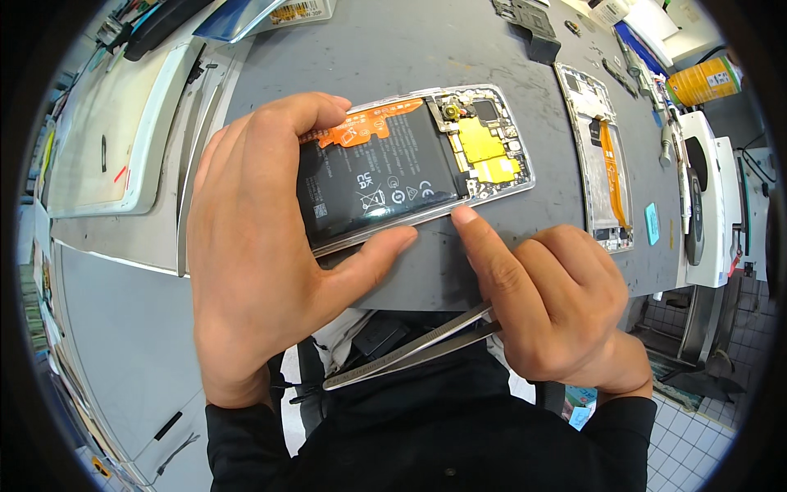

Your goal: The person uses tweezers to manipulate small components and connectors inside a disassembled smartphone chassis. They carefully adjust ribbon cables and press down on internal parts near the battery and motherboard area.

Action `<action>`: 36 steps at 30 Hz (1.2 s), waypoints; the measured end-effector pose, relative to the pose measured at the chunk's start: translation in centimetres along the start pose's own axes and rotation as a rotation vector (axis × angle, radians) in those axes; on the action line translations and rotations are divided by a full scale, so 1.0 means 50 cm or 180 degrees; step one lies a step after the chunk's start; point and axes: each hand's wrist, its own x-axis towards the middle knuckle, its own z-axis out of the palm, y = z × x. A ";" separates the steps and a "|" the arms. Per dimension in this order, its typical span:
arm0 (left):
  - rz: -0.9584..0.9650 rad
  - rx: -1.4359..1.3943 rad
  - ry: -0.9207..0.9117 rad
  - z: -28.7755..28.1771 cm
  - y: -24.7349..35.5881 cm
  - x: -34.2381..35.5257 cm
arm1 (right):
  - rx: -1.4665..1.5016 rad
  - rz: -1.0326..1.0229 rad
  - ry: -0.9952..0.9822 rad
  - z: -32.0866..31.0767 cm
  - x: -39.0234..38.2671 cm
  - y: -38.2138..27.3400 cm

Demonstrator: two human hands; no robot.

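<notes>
An opened phone (373,197) lies on the grey work mat, showing a black battery, an orange flex strip and a board with yellow shielding (479,148) at its right end. My left hand (254,221) grips the phone's left end, fingers over the far edge, thumb along the near edge. My right hand (557,303) is closed around metal tweezers (414,348), which point down-left over my lap, while its index fingertip rests at the phone's near edge, below the board.
A second phone frame (598,156) with an orange ribbon lies at the right, beside tools, a blue piece (652,221), a yellow container (703,80) and a white device (709,205). A white-rimmed pad (123,139) is at the left; a black bracket (525,25) lies at the back.
</notes>
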 end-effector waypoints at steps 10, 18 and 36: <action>-0.0025 -0.0114 0.0057 0.005 0.000 -0.002 | 0.0168 0.0119 0.0024 0.002 0.000 -0.005; 0.0009 0.0051 0.0024 0.002 0.000 -0.001 | 0.0001 0.0146 0.0211 0.016 0.004 -0.014; 0.0102 -0.0028 0.0134 0.007 -0.001 -0.001 | -0.0039 0.0072 -0.0018 0.005 0.005 -0.016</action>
